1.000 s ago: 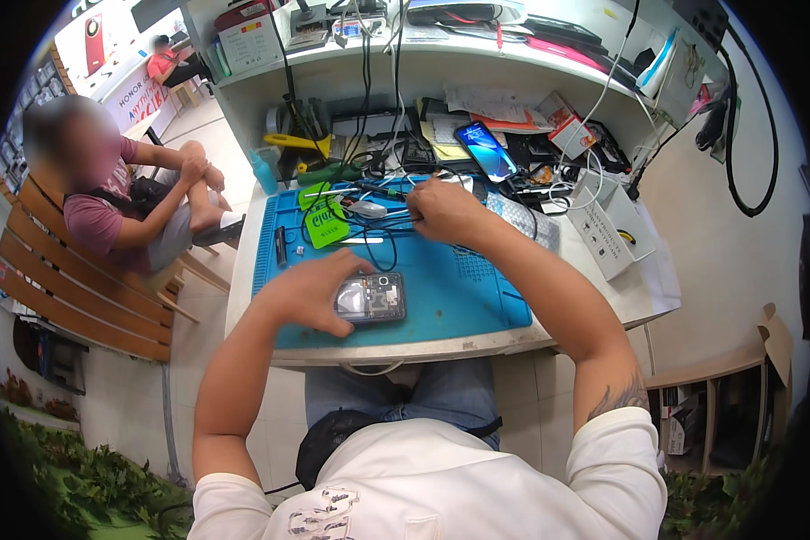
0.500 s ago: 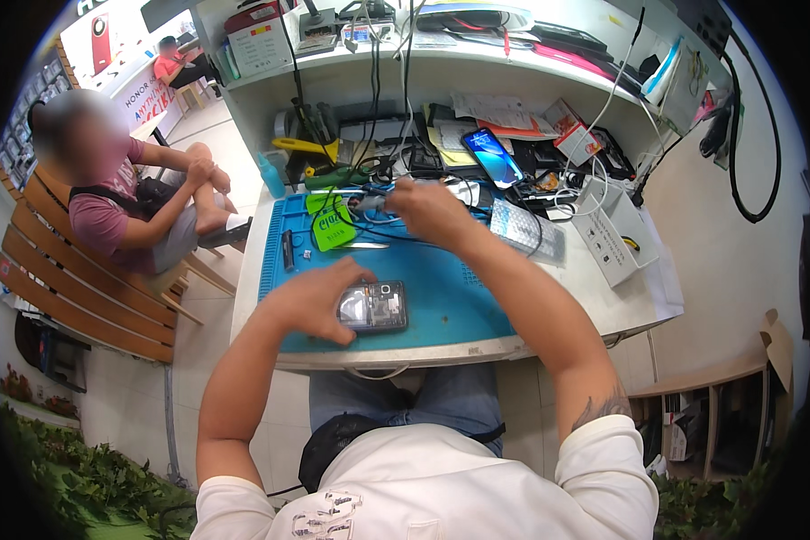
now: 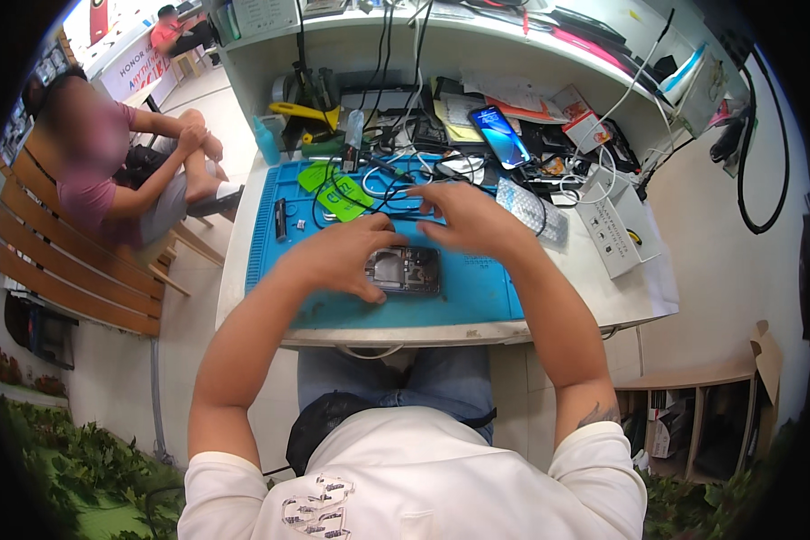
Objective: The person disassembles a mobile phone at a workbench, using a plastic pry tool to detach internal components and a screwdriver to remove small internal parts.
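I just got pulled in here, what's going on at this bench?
A person's left hand grips the edge of a phone with its insides exposed, lying on a blue mat. Their right hand is just beyond it, thumb and fingers apart, near some dark cables; I can't make out anything in it. Green cards lie behind the left hand, and a lit smartphone rests among the clutter.

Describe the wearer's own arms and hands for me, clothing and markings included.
The left hand and right hand are ungloved, with no watch seen on either wrist. The left sleeve and right sleeve are short and white. A dark tattoo shows just beyond the right sleeve's hem.
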`<state>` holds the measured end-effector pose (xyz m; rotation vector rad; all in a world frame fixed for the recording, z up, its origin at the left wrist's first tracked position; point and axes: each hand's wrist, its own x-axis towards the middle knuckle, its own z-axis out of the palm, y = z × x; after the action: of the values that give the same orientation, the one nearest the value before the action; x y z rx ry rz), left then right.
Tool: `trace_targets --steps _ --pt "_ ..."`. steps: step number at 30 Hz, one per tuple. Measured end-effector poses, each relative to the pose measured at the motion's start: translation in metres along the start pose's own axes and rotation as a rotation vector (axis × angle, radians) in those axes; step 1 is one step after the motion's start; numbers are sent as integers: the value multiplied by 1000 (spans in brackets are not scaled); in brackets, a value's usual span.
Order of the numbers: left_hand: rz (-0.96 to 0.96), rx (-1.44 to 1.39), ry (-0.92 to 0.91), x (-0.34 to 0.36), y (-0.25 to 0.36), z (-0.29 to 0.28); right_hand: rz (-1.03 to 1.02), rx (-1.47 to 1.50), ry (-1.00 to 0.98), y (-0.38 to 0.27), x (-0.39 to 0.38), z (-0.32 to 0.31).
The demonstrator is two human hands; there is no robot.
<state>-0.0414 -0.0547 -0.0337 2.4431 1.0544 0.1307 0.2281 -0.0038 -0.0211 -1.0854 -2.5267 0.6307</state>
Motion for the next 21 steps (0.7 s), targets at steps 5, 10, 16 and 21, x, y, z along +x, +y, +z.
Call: trace_targets --steps 5,10,16,21 --pt "-67 48 41 -30 -11 -9 -36 -88 -32 -15 -55 29" --pt "-145 55 28 -47 -21 -20 -43 -97 -9 -23 -51 43" --pt "-145 48 -58 -40 -18 -18 -85 -115 7 -23 -43 47" --pt "-174 40 -22 -32 -4 -9 -70 -79 -8 -19 -42 48"
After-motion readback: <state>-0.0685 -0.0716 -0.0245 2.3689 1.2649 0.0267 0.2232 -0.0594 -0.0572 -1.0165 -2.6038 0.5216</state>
